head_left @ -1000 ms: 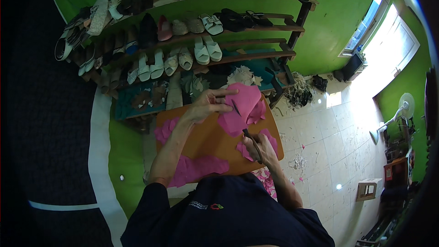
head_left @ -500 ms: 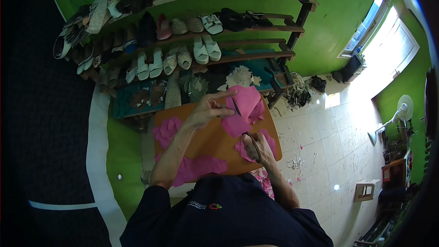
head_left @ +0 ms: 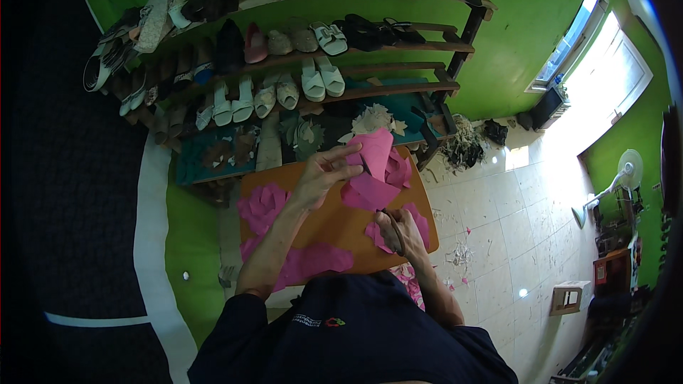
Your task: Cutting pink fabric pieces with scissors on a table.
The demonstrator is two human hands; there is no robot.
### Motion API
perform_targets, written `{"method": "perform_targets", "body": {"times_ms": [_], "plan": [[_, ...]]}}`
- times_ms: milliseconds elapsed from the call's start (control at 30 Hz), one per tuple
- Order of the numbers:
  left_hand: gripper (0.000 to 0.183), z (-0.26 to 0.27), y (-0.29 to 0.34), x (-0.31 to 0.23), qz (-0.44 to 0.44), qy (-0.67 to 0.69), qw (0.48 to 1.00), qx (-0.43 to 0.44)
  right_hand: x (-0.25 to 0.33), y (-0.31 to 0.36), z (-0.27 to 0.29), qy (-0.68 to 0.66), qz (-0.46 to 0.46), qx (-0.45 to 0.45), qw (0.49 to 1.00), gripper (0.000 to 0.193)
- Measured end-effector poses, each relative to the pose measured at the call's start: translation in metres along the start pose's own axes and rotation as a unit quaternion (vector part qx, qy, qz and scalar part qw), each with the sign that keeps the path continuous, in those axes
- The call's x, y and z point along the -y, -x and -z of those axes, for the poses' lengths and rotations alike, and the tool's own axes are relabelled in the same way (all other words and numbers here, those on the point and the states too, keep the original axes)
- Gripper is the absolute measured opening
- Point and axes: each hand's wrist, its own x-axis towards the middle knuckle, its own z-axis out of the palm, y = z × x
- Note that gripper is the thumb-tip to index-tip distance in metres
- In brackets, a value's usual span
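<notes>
My left hand (head_left: 321, 176) pinches the left edge of a pink sheet of thin, leather-like material (head_left: 377, 186), held up above the far part of the orange-brown table (head_left: 324, 222). In my right hand (head_left: 403, 226), just below and to the right of the sheet, are scissors (head_left: 400, 243) with dark handles. Part of a dark blade shows at a slit in the sheet; the rest of the blades is hidden behind the pink material. Petal-like pink pieces (head_left: 263, 206) lie in a pile by my left forearm. A larger pink piece (head_left: 320, 259) rests at the table's near edge.
Beyond the table stands a wooden rack (head_left: 420, 91) with sandals and shoes (head_left: 324, 80) on several shelves. Stacked pale cutouts (head_left: 373, 119) lie on its lowest level. Scraps (head_left: 461, 252) litter the tiled floor at right, where a white fan (head_left: 629, 167) stands.
The pink sheet has turned and folded more, its upper part now narrower and its lower flap tilted. My left hand has shifted slightly; my right hand stays nearly in place with the scissors.
</notes>
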Motion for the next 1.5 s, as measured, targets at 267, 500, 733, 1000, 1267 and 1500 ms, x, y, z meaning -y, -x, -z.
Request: {"method": "perform_targets", "body": {"times_ms": [267,500,733,1000,1267,1500], "plan": [[0.057,0.017,-0.013,-0.014,0.034,-0.135,0.984,0.109,-0.006,0.0,0.001,0.011,-0.015,0.044,0.999,0.066],[0.062,0.017,-0.009,-0.005,0.027,-0.165,0.981,0.102,-0.002,-0.001,-0.001,-0.052,-0.05,0.06,0.996,0.063],[0.063,0.004,-0.001,-0.007,0.013,-0.098,0.992,0.082,-0.018,-0.006,-0.001,-0.046,-0.034,0.044,0.997,0.047],[0.063,0.0,0.007,0.0,0.005,-0.037,0.998,0.042,-0.003,0.001,-0.002,-0.058,-0.027,0.03,0.998,0.059],[0.046,0.028,-0.002,-0.007,0.026,-0.113,0.992,0.05,-0.002,0.008,0.004,0.008,-0.041,0.044,0.998,0.059],[0.053,0.026,-0.008,-0.021,0.043,-0.192,0.963,0.181,0.003,0.009,0.003,-0.032,-0.025,0.109,0.993,0.061]]}}
